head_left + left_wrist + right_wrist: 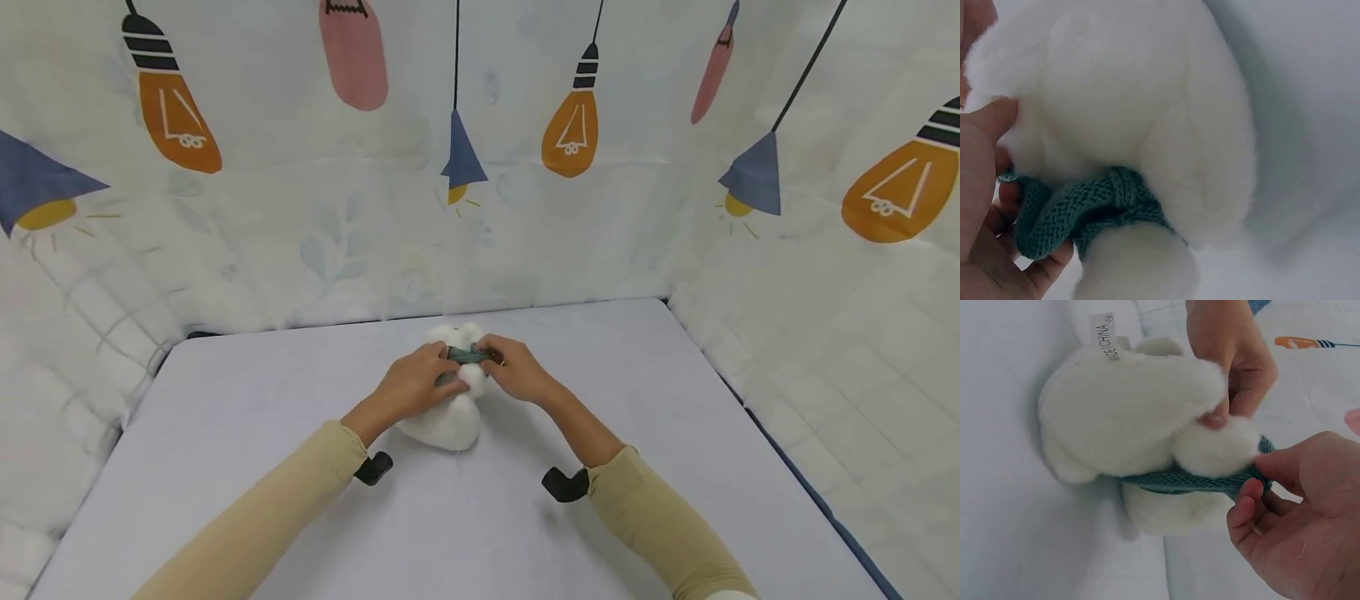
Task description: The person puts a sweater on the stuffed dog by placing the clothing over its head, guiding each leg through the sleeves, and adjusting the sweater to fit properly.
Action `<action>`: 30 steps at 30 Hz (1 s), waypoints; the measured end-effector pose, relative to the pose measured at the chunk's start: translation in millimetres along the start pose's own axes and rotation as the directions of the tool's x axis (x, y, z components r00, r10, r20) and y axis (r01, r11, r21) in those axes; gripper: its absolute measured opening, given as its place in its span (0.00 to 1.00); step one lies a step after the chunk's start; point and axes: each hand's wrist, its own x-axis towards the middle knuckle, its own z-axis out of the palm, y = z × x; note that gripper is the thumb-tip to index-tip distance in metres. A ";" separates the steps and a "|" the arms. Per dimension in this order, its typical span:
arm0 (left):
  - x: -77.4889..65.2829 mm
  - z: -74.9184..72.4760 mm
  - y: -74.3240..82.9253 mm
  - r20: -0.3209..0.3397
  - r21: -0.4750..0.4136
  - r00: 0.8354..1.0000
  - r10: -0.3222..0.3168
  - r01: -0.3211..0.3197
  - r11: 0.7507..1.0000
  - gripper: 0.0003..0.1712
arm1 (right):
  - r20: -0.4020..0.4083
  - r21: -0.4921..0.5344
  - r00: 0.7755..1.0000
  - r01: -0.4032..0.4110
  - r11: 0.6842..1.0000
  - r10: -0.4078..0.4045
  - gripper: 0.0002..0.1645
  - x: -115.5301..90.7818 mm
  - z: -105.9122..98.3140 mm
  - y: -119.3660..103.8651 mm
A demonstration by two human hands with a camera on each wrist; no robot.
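Observation:
A white plush toy (450,421) lies on the table, with a teal knitted scarf (468,356) round it. In the left wrist view the scarf (1066,212) wraps the toy and a folded length bulges toward the left hand (979,194). That hand curls its fingers at the scarf, its thumb against the plush. My right hand (521,371) pinches the scarf's other end; the right wrist view shows thumb and fingertips of the right hand (1297,512) closed on it. There, the left hand (1235,356) has a fingertip against the toy's round limb (1216,447).
A white tag (1104,337) with printed letters sticks out from the toy. The white table (300,500) is bordered by printed cloth walls (300,208) at the back and sides. Black wrist mounts (566,485) hang under the beige sleeves (660,525).

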 end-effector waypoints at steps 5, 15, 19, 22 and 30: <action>4.7 5.7 1.5 -0.057 -0.051 0.994 -0.091 0.089 0.995 0.14 | 0.029 0.028 0.999 0.027 0.999 -0.027 0.10 -5.1 1.0 -7.0; 0.2 10.5 -2.3 -0.104 -0.411 0.971 -0.217 0.157 0.898 0.11 | -0.032 0.127 0.993 -0.109 0.986 0.114 0.10 -14.1 6.6 -3.0; -0.3 10.0 -3.5 -0.077 -0.421 0.980 -0.185 0.137 0.897 0.25 | -0.033 0.071 0.984 -0.171 0.983 0.173 0.10 -15.1 2.4 0.4; 0.2 11.0 -3.8 -0.093 -0.421 0.980 -0.178 0.124 0.898 0.28 | 0.004 0.050 0.978 -0.210 0.976 0.210 0.15 -14.2 0.4 1.5; 5.3 18.3 2.9 -0.124 -0.409 0.977 -0.174 0.109 0.906 0.17 | 0.115 -0.019 0.965 -0.234 0.972 0.234 0.19 -8.6 11.7 0.6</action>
